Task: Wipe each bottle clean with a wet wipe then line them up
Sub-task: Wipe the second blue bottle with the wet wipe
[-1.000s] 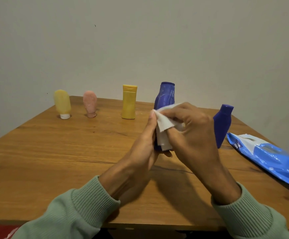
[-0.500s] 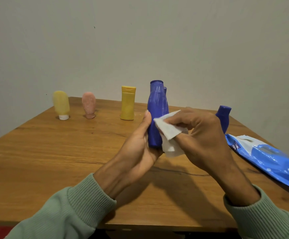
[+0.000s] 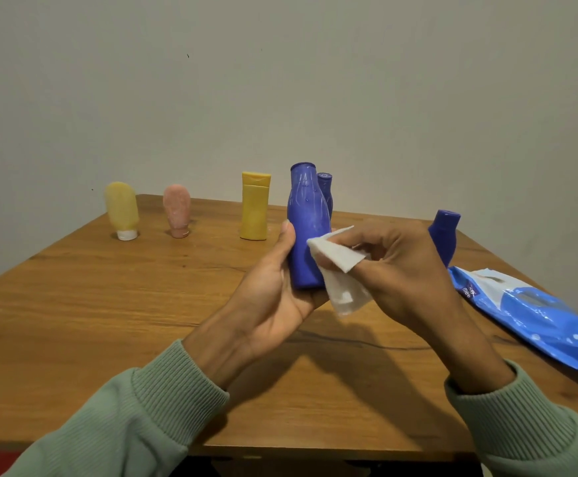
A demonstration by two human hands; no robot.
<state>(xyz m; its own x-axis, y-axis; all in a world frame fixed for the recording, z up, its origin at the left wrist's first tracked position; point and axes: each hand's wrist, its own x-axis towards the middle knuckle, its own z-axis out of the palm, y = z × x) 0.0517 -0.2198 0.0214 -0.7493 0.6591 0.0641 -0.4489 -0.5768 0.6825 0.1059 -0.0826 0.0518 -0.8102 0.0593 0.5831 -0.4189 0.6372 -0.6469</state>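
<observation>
Our left hand (image 3: 274, 297) grips the blue bottle (image 3: 306, 232) upright above the table (image 3: 108, 304); our right hand (image 3: 394, 266) pinches the wipe (image 3: 341, 270) against it

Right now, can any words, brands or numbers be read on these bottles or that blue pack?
"mee": white letters on the wet wipe pack, blurred, perhaps part of a longer word; smaller print beside it unreadable.
Blue bottle in the left hand, yellow bottle: no lettering shows.
</observation>
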